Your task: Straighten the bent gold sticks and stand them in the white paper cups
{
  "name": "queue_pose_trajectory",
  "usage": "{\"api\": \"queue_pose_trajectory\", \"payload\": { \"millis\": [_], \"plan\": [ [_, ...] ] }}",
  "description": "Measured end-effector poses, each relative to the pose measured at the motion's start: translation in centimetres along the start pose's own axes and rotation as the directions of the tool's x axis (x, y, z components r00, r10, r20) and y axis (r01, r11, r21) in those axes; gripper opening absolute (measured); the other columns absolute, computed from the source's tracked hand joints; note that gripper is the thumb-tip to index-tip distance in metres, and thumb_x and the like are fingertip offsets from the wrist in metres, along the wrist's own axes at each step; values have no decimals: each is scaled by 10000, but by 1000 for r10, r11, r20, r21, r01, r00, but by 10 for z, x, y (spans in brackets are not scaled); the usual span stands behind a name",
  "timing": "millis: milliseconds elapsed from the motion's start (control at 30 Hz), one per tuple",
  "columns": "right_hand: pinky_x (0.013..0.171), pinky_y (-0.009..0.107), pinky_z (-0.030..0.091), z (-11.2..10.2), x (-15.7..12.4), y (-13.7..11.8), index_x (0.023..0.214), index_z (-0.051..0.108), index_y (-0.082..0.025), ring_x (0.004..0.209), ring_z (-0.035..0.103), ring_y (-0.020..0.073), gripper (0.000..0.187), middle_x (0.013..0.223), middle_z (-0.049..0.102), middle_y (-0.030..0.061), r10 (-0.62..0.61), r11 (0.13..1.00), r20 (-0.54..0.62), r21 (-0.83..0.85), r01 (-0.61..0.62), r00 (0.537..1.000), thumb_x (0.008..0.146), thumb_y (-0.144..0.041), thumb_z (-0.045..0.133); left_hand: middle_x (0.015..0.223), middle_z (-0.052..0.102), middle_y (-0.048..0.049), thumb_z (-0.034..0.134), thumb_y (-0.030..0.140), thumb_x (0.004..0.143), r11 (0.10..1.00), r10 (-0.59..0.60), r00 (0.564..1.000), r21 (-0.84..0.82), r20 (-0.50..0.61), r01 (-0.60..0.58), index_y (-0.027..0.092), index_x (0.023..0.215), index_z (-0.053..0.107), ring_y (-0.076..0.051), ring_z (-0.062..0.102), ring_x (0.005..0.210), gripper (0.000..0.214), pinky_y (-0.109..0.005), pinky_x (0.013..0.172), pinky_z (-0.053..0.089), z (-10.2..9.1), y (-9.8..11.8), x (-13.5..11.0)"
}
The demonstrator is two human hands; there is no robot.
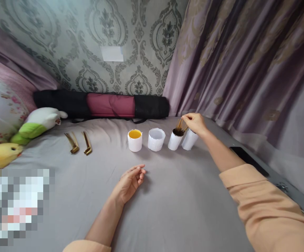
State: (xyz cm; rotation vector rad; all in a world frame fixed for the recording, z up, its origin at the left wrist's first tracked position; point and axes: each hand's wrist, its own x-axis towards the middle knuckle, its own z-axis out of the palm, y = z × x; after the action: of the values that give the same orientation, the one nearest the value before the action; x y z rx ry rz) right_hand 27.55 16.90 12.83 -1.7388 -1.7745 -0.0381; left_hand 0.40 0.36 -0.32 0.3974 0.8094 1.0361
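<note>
My right hand is at the far right, above a tall white cylinder with a dark inside. Thin gold-brown sticks stand up out of that cylinder. Thumb and forefinger are pinched, apparently on one of the thin sticks; its exact outline is hard to make out. A second tall white cylinder leans just under the hand. My left hand hovers over the grey sheet, palm inward, fingers loosely bent and holding nothing. Nearest it stand a white cup with a yellow inside and a wider white cup.
Two bundles of bent golden rods lie on the grey sheet at left. Behind is a black and maroon rolled bag. Plush toys sit far left, a black phone at right, beside the curtain.
</note>
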Motion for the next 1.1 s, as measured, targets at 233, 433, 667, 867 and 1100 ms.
{"api": "queue_pose_trajectory", "payload": {
  "millis": [233, 433, 667, 867, 1100],
  "plan": [
    [727, 297, 414, 0, 1, 2, 851, 711, -224, 823, 592, 194, 261, 883, 676, 49, -38, 992, -2, -117, 38, 999, 757, -330, 492, 772, 565, -45, 578, 165, 768, 1000, 2, 1000, -3, 0, -2, 93, 982, 568, -57, 506, 587, 226, -175, 544, 458, 1, 0, -1],
    [724, 291, 420, 1, 1, 5, 867, 711, -237, 842, 598, 206, 274, 882, 685, 56, -109, 976, 20, -189, 111, 994, 772, -320, 468, 769, 573, -50, 576, 164, 769, 1000, -2, 1000, -10, 3, 2, 95, 971, 574, -59, 512, 588, 213, -177, 553, 461, 3, 0, -1],
    [685, 289, 414, 1, -3, 4, 857, 715, -227, 820, 606, 213, 282, 884, 685, 70, -149, 949, 57, -273, 159, 987, 775, -309, 457, 777, 574, -52, 576, 175, 771, 1000, 7, 1000, -6, 7, -7, 99, 969, 576, -60, 511, 594, 212, -177, 546, 453, 2, 0, -1],
    [693, 305, 414, 1, -4, 1, 870, 708, -233, 837, 602, 226, 269, 908, 680, 69, -162, 934, 52, -315, 170, 985, 767, -289, 465, 780, 571, -46, 584, 182, 766, 1000, 9, 1000, -1, 4, -9, 98, 988, 575, -56, 504, 592, 237, -182, 568, 457, 2, 0, -1],
    [679, 293, 418, 0, -6, 0, 948, 683, -231, 810, 608, 211, 286, 907, 682, 65, -161, 936, 50, -308, 168, 986, 760, -284, 474, 751, 579, -42, 576, 158, 766, 1000, -2, 1000, -13, -23, 2, 101, 959, 576, -56, 511, 568, 201, -183, 557, 452, 6, 2, -2]
  ]
}}
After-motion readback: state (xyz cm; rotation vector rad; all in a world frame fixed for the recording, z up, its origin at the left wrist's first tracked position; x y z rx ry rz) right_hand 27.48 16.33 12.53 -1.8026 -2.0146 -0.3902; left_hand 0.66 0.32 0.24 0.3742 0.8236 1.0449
